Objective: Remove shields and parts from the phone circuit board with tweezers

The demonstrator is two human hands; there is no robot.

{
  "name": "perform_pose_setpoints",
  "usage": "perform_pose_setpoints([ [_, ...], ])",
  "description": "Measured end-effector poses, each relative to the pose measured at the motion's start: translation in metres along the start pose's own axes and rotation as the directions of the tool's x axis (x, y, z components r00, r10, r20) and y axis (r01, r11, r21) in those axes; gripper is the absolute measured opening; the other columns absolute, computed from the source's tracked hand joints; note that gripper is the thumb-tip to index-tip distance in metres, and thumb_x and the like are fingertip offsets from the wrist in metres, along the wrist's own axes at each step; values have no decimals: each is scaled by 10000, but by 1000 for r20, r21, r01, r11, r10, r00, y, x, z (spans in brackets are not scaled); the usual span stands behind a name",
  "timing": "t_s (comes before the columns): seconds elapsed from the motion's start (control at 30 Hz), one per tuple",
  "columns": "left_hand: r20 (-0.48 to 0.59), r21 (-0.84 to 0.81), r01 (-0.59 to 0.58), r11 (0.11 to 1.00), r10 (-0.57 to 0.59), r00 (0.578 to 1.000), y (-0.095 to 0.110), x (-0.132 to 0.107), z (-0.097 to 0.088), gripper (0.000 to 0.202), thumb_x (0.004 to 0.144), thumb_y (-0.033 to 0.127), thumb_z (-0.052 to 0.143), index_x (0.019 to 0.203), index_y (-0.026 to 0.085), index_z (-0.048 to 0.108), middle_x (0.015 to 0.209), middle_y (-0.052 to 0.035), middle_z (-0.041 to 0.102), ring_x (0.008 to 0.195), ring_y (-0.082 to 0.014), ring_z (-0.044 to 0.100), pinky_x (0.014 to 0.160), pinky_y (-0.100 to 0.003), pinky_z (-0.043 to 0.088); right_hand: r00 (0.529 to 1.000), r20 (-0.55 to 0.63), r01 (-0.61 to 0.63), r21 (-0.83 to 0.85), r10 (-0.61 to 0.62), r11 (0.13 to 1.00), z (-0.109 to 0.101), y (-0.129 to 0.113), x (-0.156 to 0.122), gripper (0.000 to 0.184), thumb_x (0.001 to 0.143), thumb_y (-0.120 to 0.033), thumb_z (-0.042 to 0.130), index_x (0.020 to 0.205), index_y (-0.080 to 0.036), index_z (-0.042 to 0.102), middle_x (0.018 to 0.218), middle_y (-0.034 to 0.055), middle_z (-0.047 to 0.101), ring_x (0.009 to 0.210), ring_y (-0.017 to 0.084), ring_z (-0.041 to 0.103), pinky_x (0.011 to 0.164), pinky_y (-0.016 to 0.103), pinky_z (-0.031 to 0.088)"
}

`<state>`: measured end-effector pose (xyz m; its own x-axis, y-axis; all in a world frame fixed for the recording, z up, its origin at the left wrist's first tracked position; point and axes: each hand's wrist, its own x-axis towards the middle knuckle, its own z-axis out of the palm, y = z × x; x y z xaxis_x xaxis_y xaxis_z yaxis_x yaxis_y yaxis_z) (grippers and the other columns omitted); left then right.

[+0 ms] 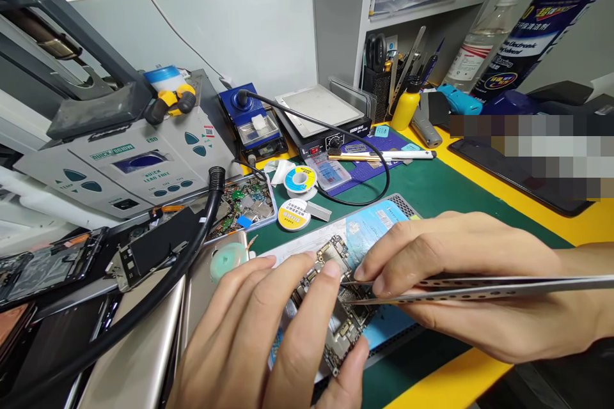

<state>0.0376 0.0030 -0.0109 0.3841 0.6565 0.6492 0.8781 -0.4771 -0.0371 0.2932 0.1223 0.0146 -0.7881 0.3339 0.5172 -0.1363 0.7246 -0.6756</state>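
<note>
Spreading across the tabletop (537, 217): a green repair mat (432, 185), with a soldering station (127, 169) at far left.
Lying on the mat: a blue-printed sheet (378, 230) under a phone logic board (348, 326), tilted, just below centre.
Left hand (235, 339): grip pressed against the board's edges, steadying it.
Right hand (455, 268): grip pinching steel tweezers (480, 287), tips nearly together at the board; any part between them too small to tell.
Risk: a tweezer slip could scratch the board or knock off tiny components; a loosened left grip could let the board shift.
</note>
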Motion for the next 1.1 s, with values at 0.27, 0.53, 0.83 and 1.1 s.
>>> perform_pose_setpoints([
  [0.27, -10, 5, 0, 1000, 0, 1000, 2, -3, -1, 372, 1038, 261, 794, 1383, 164, 693, 1318, -74, 750, 1222, -233, 692, 1240, -370, 509, 1000, 4, 11, 6, -11, 1000, -1, -1, 0, 127, 1058, -17, 789, 1175, -64, 798, 1122, 150, 914, 1102, 161, 896, 1050, 155, 663],
  [0.53, 0, 7, 16, 1000, -16, 1000, 1, 0, -2, 367, 1040, 265, 794, 1382, 171, 698, 1290, -67, 758, 1230, -238, 694, 1247, -373, 512, 1000, 0, 13, 5, -13, 1000, 1, 1, 1, 143, 1050, -5, 791, 1176, -72, 792, 1129, 156, 914, 1115, 166, 896, 1063, 155, 660],
  [0.83, -20, 9, 12, 1000, -11, 1000, 2, -2, -1, 367, 1044, 276, 785, 1382, 168, 691, 1287, -71, 780, 1211, -235, 712, 1213, -379, 540, 1000, -9, 16, 0, -16, 1000, 1, 0, 0, 157, 1049, -11, 799, 1173, -107, 798, 1113, 126, 919, 1098, 154, 899, 1048, 144, 655],
  [1.1, -15, 7, -8, 1000, 8, 1000, 1, -2, -1, 416, 1011, 249, 821, 1395, 149, 695, 1291, -89, 774, 1216, -248, 717, 1202, -404, 552, 998, -55, 49, 75, -45, 996, 6, 5, 1, 124, 1048, -35, 807, 1150, -104, 817, 1079, 148, 919, 1053, 201, 913, 993, 199, 695],
])
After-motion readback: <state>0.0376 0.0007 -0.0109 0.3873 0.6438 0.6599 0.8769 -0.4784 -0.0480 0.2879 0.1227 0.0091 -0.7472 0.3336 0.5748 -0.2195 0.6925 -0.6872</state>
